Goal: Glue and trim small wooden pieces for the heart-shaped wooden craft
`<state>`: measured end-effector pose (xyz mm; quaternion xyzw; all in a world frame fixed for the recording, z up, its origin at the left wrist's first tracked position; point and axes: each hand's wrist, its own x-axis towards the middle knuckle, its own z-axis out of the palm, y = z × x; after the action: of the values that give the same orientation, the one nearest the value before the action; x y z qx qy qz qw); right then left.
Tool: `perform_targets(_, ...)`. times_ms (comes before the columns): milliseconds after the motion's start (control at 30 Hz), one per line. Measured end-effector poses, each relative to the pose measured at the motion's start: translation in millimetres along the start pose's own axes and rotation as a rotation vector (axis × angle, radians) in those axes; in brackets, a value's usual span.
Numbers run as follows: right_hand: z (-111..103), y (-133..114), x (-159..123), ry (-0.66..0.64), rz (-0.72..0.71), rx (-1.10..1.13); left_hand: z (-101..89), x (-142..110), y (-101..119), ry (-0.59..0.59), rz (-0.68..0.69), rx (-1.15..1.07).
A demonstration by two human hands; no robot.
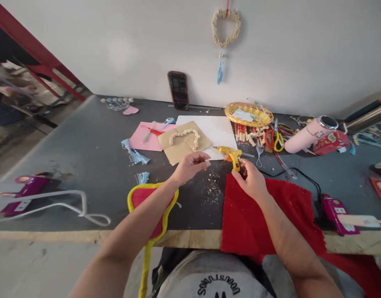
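Dark capital letters [219, 282] curve across the pale grey shirt [184, 285], upside down from this view; the final part appears to read "STUDIOS", while the opening letters are unclear; the red packet [330, 142] carries pale lettering too small to read; the round stickers on the right purple power strip [340, 213] and the left purple power strip [32, 186] bear marks too blurred to make out.
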<state>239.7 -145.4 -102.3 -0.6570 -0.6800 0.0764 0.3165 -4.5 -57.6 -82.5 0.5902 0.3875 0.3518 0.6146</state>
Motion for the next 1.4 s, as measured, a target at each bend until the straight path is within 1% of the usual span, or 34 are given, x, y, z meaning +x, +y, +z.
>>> perform_targets(167, 4.6, -3.6, 1.5, -0.017, 0.040, -0.017, -1.1, -0.9, -8.4, -0.034, -0.030, -0.122)
perform_targets(300, -0.2, -4.6, 5.7, -0.083, 0.090, -0.002, -4.0, -4.1, -9.9, -0.078, -0.039, -0.239)
perform_targets(367, -3.2, -5.2, 9.5, -0.139, 0.120, -0.002, -5.6, -4.6, -10.5, -0.087, -0.039, -0.270)
perform_targets(500, -7.4, -8.4, 21.8, -0.269, 0.203, -0.075, -10.0, -3.3, -10.3, -0.058, -0.025, -0.304)
perform_targets(600, -6.9, -12.4, 31.2, -0.328, 0.252, -0.091, -12.8, -2.1, -10.1, -0.013, -0.022, -0.317)
perform_targets(700, -4.1, -14.3, 35.7, -0.301, 0.313, -0.021, -12.6, -1.8, -11.5, -0.008, -0.016, -0.330)
perform_targets(867, -6.4, -5.7, 33.4, -0.150, 0.360, 0.093, -12.4, -2.4, -10.6, -0.049, -0.025, -0.355)
perform_targets(933, -9.7, 0.6, 31.9, -0.095, 0.375, 0.127, -17.0, -1.9, -7.3, -0.025, -0.025, -0.401)
perform_targets(1000, -11.7, 6.2, 30.8, -0.068, 0.399, 0.143, -23.8, -0.6, -3.2, 0.036, 0.007, -0.494)
perform_targets(1100, -11.0, 10.3, 29.3, -0.083, 0.430, 0.147, -31.8, 2.0, 2.0, 0.127, 0.085, -0.628)
perform_targets(1167, -9.9, 10.3, 28.6, -0.112, 0.436, 0.133, -32.6, 3.3, 3.8, 0.153, 0.088, -0.667)
perform_targets(1233, -10.4, 10.2, 28.2, -0.140, 0.437, 0.130, -30.2, 3.9, 4.1, 0.146, 0.065, -0.684)
perform_targets(1400, -18.5, 16.8, 25.9, -0.160, 0.474, 0.275, -25.1, 4.6, 0.4, 0.100, 0.014, -0.692)
